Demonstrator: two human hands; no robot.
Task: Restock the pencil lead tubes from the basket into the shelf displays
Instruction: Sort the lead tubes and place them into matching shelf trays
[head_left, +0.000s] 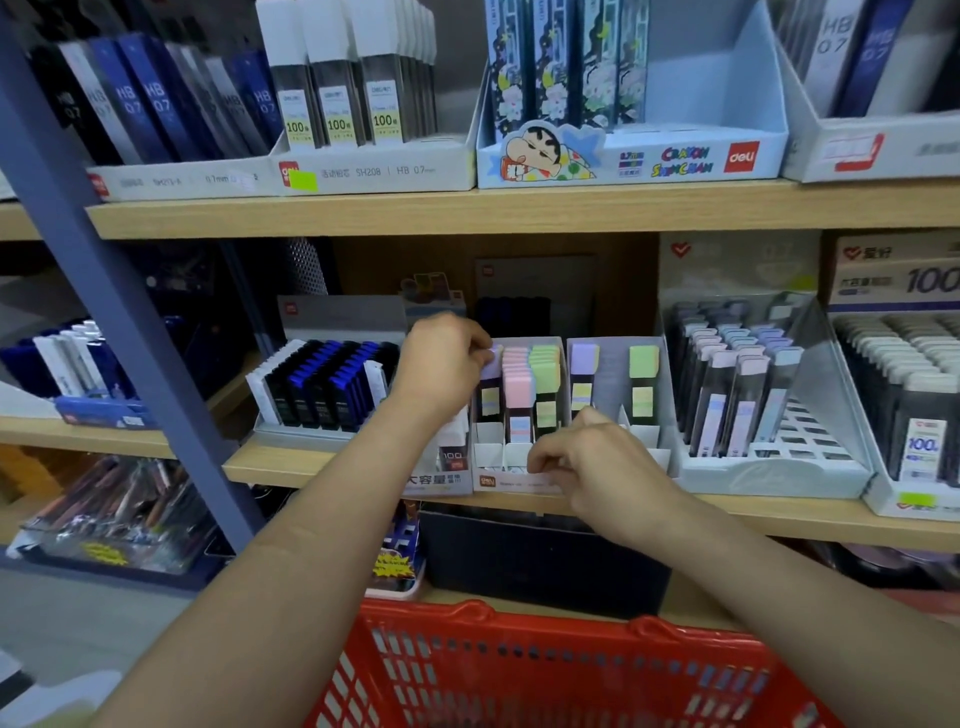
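Note:
A white display box (511, 480) on the middle shelf holds pastel-capped lead tubes in rows: purple, pink and green on its left side, with single purple and green tubes (643, 382) further right. My left hand (441, 358) pinches the cap of the purple-capped tube (490, 387) in the leftmost row. My right hand (587, 457) has its fingers curled over the box's front edge, pinching it. The red basket (519, 670) sits below, at the bottom of the view; its contents cannot be seen.
A tray of blue and black tubes (327, 384) stands left of the box, a clear tray of pastel tubes (743, 384) to its right. The upper shelf (519, 208) carries more lead boxes. A blue shelf post (104, 291) slants down the left.

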